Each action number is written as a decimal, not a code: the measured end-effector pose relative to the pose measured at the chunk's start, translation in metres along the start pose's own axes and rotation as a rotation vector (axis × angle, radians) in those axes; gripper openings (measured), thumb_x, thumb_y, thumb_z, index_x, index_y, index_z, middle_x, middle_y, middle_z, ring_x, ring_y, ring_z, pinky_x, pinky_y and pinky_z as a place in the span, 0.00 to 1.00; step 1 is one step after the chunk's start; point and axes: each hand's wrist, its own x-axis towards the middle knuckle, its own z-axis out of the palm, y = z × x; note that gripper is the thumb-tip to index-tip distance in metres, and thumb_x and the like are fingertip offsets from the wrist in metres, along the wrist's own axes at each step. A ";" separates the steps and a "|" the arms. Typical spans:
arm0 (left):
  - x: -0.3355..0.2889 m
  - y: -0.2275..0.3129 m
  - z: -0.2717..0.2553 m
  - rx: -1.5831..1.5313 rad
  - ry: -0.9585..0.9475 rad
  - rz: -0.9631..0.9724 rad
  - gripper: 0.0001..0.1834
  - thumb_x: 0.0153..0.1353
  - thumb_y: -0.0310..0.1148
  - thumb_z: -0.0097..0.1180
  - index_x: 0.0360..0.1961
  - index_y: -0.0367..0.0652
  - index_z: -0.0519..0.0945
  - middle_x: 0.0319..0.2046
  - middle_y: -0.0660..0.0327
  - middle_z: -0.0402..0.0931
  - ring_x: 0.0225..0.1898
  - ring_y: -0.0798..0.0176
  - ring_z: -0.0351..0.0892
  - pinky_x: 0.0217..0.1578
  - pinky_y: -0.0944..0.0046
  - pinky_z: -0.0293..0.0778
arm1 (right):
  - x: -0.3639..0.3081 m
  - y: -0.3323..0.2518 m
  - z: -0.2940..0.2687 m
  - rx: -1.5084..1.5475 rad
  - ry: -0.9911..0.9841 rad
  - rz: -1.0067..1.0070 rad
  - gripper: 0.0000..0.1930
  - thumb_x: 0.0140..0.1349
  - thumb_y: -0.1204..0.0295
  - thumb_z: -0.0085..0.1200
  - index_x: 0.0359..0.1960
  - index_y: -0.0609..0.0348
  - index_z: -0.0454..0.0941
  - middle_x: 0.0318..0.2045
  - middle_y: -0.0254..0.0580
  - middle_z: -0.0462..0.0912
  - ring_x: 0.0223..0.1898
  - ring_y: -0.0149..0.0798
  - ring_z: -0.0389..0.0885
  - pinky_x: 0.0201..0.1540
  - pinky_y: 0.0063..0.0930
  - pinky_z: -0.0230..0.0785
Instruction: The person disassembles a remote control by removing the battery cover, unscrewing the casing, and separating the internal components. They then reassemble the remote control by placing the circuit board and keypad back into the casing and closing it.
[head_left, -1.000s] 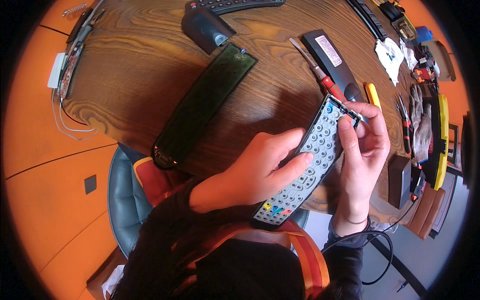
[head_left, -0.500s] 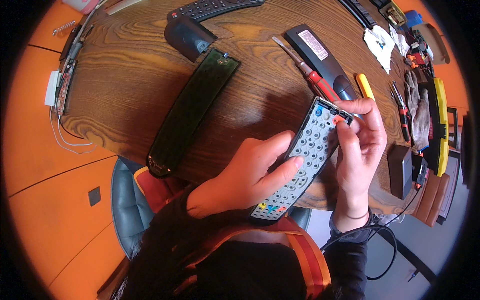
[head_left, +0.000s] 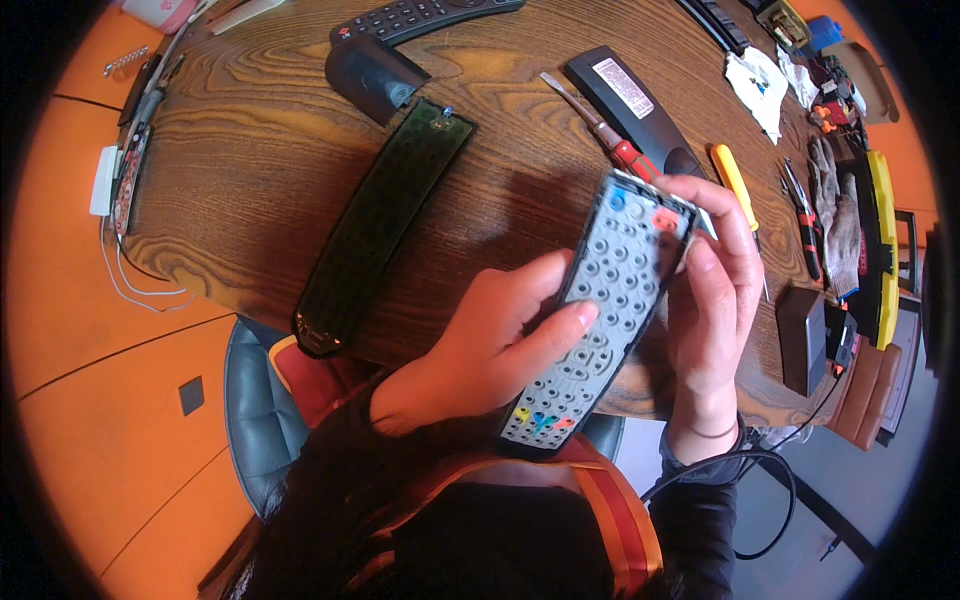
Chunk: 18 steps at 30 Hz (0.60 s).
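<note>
Between my hands is an opened remote control half (head_left: 610, 285), a black shell with a grey rubber keypad and a few blue, red and yellow keys facing up. My left hand (head_left: 500, 335) grips its left side, thumb on the keypad and the other fingers hidden beneath. At the upper right end my right hand (head_left: 715, 285) holds the edge, its index finger at the top corner and thumb by the right side. Just beyond that end lies a red-handled screwdriver (head_left: 630, 157). A long dark green circuit board in a black shell (head_left: 385, 225) rests to the left.
Behind are a black remote control (head_left: 430, 17), a curved black cover (head_left: 372, 78) and a black back shell with a white label (head_left: 625, 95). To the right lie a yellow-handled screwdriver (head_left: 735, 175), pliers (head_left: 803, 225), a glove (head_left: 838, 215) and a dark box (head_left: 802, 340).
The keypad half has tilted and its upper end has shifted left. My right thumb has moved off the red key to the edge. The left hand keeps its grip.
</note>
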 end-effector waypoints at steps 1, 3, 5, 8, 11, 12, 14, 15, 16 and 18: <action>0.000 0.000 0.000 -0.050 0.042 0.003 0.09 0.58 0.27 0.48 0.38 0.34 0.70 0.25 0.57 0.77 0.25 0.69 0.77 0.27 0.70 0.71 | 0.000 0.000 0.002 -0.021 -0.033 0.002 0.19 0.57 0.83 0.43 0.52 0.68 0.63 0.38 0.40 0.77 0.32 0.21 0.74 0.36 0.12 0.64; 0.000 0.000 0.001 -0.036 0.051 0.017 0.09 0.58 0.27 0.47 0.39 0.34 0.70 0.26 0.57 0.77 0.26 0.69 0.77 0.28 0.70 0.71 | 0.001 0.001 0.004 -0.122 -0.068 -0.007 0.21 0.56 0.85 0.44 0.54 0.69 0.61 0.40 0.41 0.76 0.32 0.22 0.74 0.35 0.12 0.65; 0.000 0.000 0.001 0.017 0.077 0.057 0.09 0.58 0.27 0.48 0.38 0.34 0.71 0.25 0.57 0.77 0.26 0.70 0.77 0.27 0.71 0.71 | 0.001 0.002 0.005 -0.137 -0.058 -0.005 0.22 0.56 0.86 0.45 0.54 0.68 0.61 0.40 0.42 0.76 0.33 0.23 0.76 0.35 0.11 0.66; 0.000 0.002 -0.003 0.080 0.040 0.086 0.09 0.57 0.28 0.49 0.37 0.34 0.71 0.24 0.58 0.77 0.26 0.72 0.76 0.26 0.72 0.70 | 0.001 0.004 0.005 -0.121 -0.094 -0.054 0.21 0.55 0.86 0.46 0.53 0.69 0.61 0.42 0.44 0.75 0.37 0.27 0.77 0.37 0.14 0.67; 0.004 0.005 -0.006 -0.007 0.164 0.144 0.10 0.58 0.30 0.48 0.36 0.32 0.71 0.24 0.59 0.76 0.25 0.75 0.74 0.25 0.73 0.69 | -0.002 0.006 0.005 -0.077 -0.135 -0.091 0.21 0.55 0.87 0.45 0.52 0.70 0.61 0.45 0.45 0.73 0.39 0.29 0.77 0.39 0.17 0.68; 0.007 0.005 -0.004 -0.098 0.199 0.146 0.10 0.59 0.30 0.48 0.37 0.32 0.70 0.24 0.61 0.75 0.26 0.77 0.72 0.25 0.74 0.68 | -0.002 0.006 0.005 -0.065 -0.148 -0.100 0.20 0.55 0.87 0.45 0.51 0.70 0.61 0.47 0.46 0.72 0.39 0.29 0.77 0.40 0.17 0.69; 0.008 0.007 -0.001 -0.198 0.244 0.140 0.08 0.58 0.27 0.49 0.36 0.33 0.71 0.23 0.63 0.75 0.25 0.80 0.70 0.24 0.76 0.67 | -0.004 0.007 0.006 -0.052 -0.171 -0.086 0.20 0.55 0.87 0.45 0.51 0.70 0.61 0.48 0.47 0.70 0.40 0.30 0.77 0.41 0.18 0.69; 0.010 0.007 0.000 -0.158 0.264 0.140 0.07 0.57 0.26 0.50 0.35 0.33 0.72 0.22 0.64 0.74 0.24 0.81 0.69 0.23 0.77 0.66 | -0.005 0.007 0.005 -0.050 -0.185 -0.084 0.20 0.55 0.87 0.44 0.51 0.70 0.60 0.49 0.48 0.70 0.41 0.30 0.77 0.41 0.18 0.69; 0.012 0.007 0.001 -0.115 0.283 0.172 0.06 0.56 0.26 0.50 0.34 0.33 0.72 0.21 0.65 0.74 0.24 0.81 0.68 0.22 0.77 0.65 | -0.005 0.007 0.005 -0.049 -0.200 -0.082 0.20 0.55 0.87 0.44 0.50 0.71 0.60 0.50 0.48 0.69 0.41 0.31 0.77 0.41 0.18 0.69; 0.014 0.007 0.003 -0.062 0.306 0.197 0.05 0.55 0.24 0.51 0.32 0.33 0.72 0.19 0.67 0.72 0.22 0.83 0.66 0.20 0.78 0.63 | -0.005 0.008 0.005 -0.045 -0.182 -0.079 0.19 0.55 0.87 0.44 0.50 0.71 0.60 0.49 0.48 0.69 0.41 0.30 0.77 0.41 0.18 0.69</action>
